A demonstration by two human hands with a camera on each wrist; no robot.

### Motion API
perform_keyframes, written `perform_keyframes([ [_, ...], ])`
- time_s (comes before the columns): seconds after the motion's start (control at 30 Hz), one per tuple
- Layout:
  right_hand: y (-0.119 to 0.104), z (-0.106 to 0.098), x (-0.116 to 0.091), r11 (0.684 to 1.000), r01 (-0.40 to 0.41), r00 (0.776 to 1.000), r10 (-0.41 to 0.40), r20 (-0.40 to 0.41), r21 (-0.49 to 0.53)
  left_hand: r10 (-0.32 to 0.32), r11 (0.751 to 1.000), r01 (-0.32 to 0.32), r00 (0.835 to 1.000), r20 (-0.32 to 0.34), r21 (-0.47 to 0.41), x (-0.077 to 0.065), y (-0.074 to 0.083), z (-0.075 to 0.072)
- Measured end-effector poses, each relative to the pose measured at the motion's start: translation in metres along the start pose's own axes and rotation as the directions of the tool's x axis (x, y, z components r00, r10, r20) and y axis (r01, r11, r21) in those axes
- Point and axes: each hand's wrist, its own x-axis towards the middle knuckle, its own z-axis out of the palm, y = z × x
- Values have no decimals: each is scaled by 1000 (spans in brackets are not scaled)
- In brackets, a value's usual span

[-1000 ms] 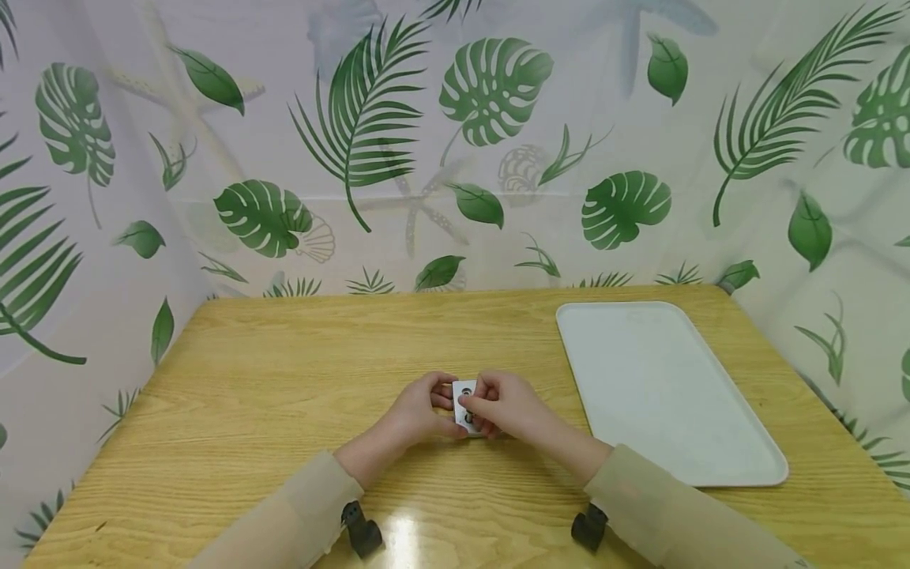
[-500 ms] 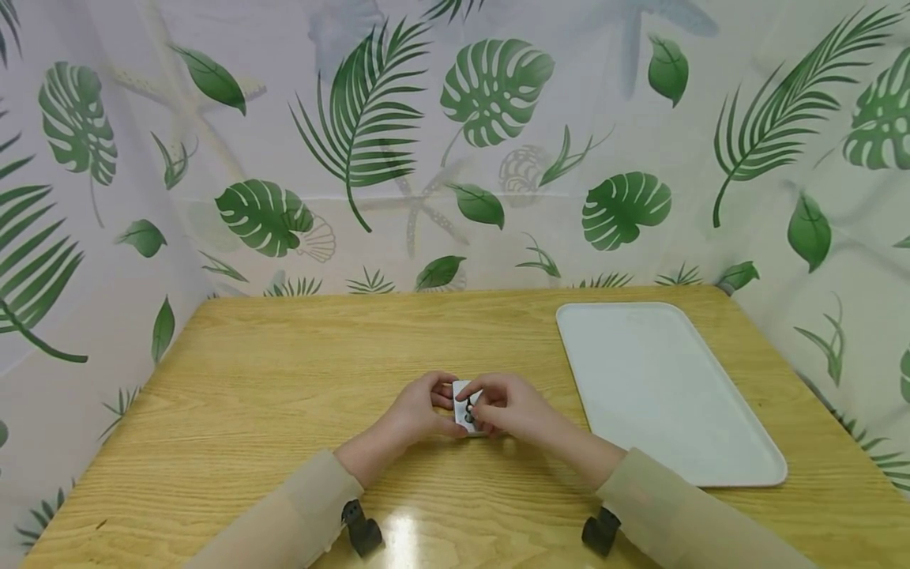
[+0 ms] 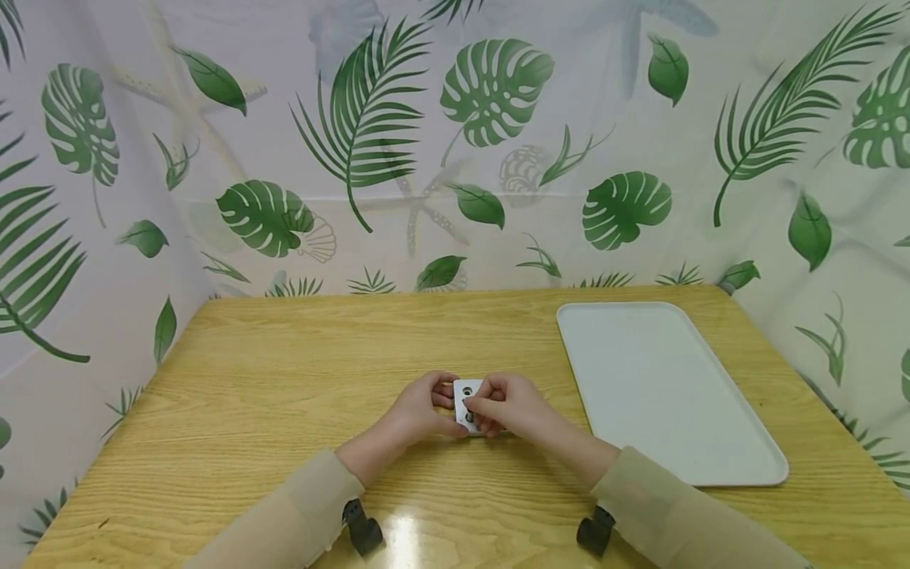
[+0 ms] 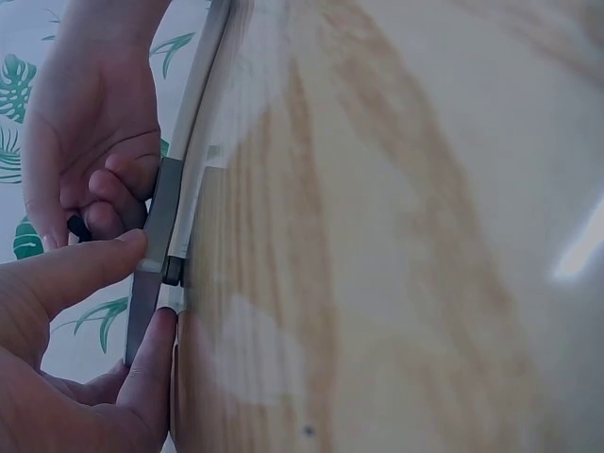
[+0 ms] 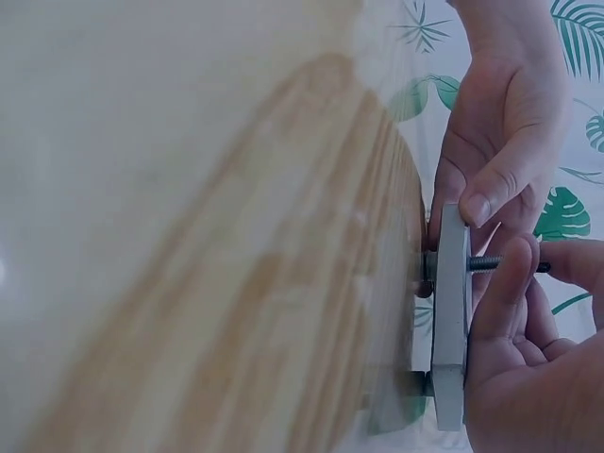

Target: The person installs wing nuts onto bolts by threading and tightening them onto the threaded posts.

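Note:
A small silver metal plate (image 3: 460,407) with round holes lies low over the table between the two hands. My left hand (image 3: 419,407) holds it by its left side, the thumb at the near edge and fingers at the far edge. Over the plate's face, my right hand (image 3: 513,405) pinches a threaded screw (image 5: 484,264) between thumb and index finger. The right wrist view shows this screw standing square to the plate, its dark end poking out past the fingertips. Dark stubs (image 5: 415,382) stick out from the plate's underside, beside the table surface.
A white rectangular tray (image 3: 668,395) lies on the right of the wooden table (image 3: 320,348). Leaf-patterned cloth (image 3: 398,142) hangs behind and at both sides. Black wrist cameras (image 3: 364,531) are strapped below both sleeves.
Half a second ago, the right index finger reached out across the plate, apart from the thumb; now finger and thumb are together again on the screw. The left hand has stayed in place.

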Motion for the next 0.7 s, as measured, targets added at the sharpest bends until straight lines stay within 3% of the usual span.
perform_keyframes([
  [0.23,0,-2,0,1000,-2,999,1,-35,-22,-16,1000,16,1000,0,-1,1,0,0],
  [0.53,0,-6,-4,997,78,993,-80,83,22,-12,1000,12,1000,-1,17,3,0,-1],
  [0.7,1,-6,-3,998,52,995,-54,84,25,-11,1000,11,1000,3,10,3,-2,0],
])
